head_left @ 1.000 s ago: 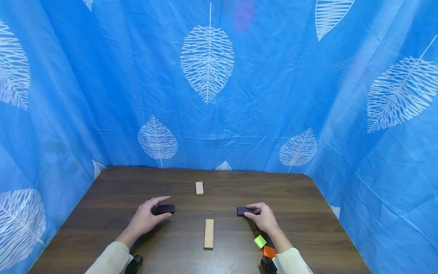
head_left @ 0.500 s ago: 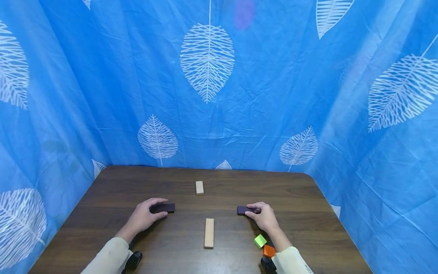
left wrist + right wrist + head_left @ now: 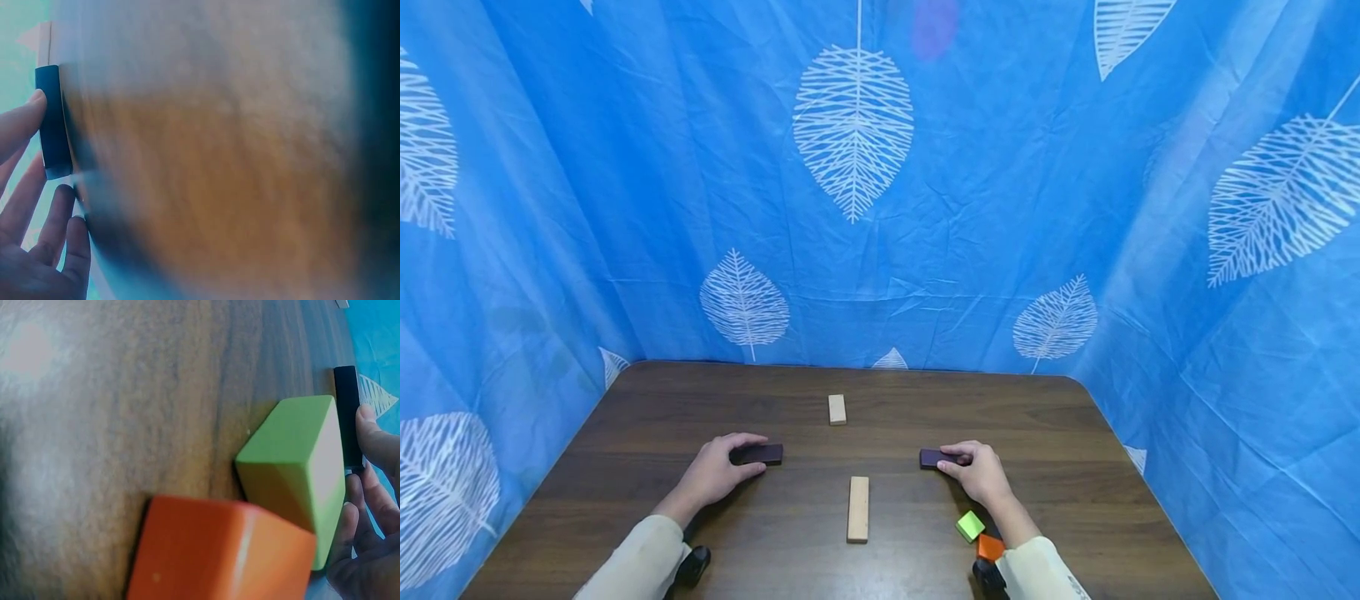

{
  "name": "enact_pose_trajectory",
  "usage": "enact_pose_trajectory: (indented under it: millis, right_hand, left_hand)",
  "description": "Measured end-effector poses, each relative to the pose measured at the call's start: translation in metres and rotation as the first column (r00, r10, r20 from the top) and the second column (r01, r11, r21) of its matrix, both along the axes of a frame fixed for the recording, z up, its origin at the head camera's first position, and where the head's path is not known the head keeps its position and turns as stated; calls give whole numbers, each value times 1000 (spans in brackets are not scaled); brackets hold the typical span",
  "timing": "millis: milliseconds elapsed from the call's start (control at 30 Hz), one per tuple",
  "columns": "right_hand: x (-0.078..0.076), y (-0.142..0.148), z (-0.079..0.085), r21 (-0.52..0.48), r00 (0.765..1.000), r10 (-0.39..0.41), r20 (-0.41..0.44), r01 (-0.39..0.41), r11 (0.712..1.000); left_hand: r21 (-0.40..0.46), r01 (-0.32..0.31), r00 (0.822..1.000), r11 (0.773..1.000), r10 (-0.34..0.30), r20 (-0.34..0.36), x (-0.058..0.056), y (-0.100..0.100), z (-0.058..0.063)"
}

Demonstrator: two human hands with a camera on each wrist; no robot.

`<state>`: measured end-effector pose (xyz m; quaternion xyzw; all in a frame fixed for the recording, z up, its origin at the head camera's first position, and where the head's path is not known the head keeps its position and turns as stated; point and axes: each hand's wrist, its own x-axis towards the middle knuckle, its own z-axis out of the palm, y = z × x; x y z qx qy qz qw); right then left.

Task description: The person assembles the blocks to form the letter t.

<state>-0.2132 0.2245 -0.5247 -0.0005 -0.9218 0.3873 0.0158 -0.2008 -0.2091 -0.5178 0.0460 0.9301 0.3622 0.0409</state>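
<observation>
My left hand curves round the left end of a dark rectangular wooden block, thumb on the near side and fingers on the far side. In the left wrist view the thumb lies against this dark block, and the lower fingers spread below it. On the right, my right hand pinches a second dark block by its right end. The right wrist view shows the thumb on that block. Both blocks lie flat, roughly level with each other across the table.
Between the hands, a long pale wooden block lies on the brown table, with a shorter pale block farther back. A green block and an orange block sit beside the right wrist. A blue leaf-print curtain surrounds the table.
The left hand has drawn back slightly to the left, and its thumb and index finger have come closer to the dark block. The right hand and the blocks stay in place.
</observation>
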Motion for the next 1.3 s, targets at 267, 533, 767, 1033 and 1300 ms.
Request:
enact_pose_trajectory:
  millis: [267, 533, 767, 1033, 1300]
  right_hand:
    - [-1, 0, 2, 15, 1000, -3, 18, 2, 1000]
    - [-3, -1, 3, 25, 999, -16, 48, 14, 1000]
    - [-2, -2, 3, 23, 998, -19, 59, 17, 1000]
    - [-1, -1, 4, 19, 999, -16, 51, 15, 1000]
    - [-2, -1, 3, 15, 998, -13, 62, 12, 1000]
  left_hand:
    - [-23, 15, 1000, 1000, -16, -12, -3, 1, 1]
    - [-42, 11, 1000, 999, -12, -23, -2, 2, 0]
    - [-43, 6, 999, 999, -7, -36, -1, 4, 0]
    - [-67, 5, 999, 998, -8, -47, 0, 7, 1]
    - [-64, 3, 998, 998, -7, -59, 0, 12, 5]
